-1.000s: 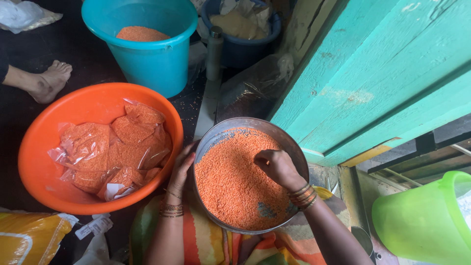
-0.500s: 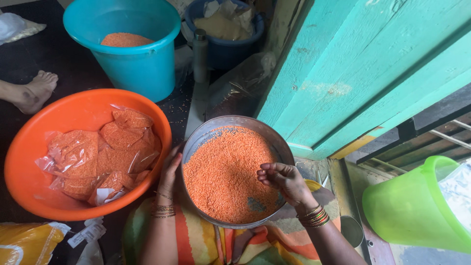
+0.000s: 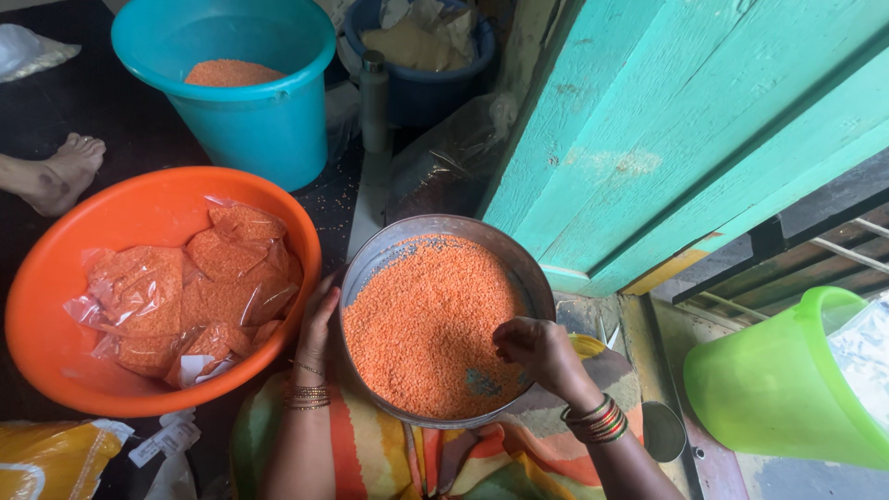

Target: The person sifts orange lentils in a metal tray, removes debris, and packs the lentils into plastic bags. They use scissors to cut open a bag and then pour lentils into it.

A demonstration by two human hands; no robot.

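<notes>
Orange lentils fill the round metal pan (image 3: 370,268) on the person's lap, beside the orange basin (image 3: 56,343) of bagged lentils; the left hand (image 3: 318,319) grips the pan's rim; the right hand (image 3: 537,350) has slid from the pan's middle to its near edge, fingers (image 3: 507,333) pinched together over a bared patch.

Metal pan (image 3: 532,268), dull grey, scuffed, w/ grainy matt lentils (image 3: 426,324). At 9 o'clock, glossy smooth plastic basin (image 3: 83,213) w/ crinkly clear bags (image 3: 185,296). Door (image 3: 667,120) at 1 o'clock: painted wood, rough, worn.
</notes>
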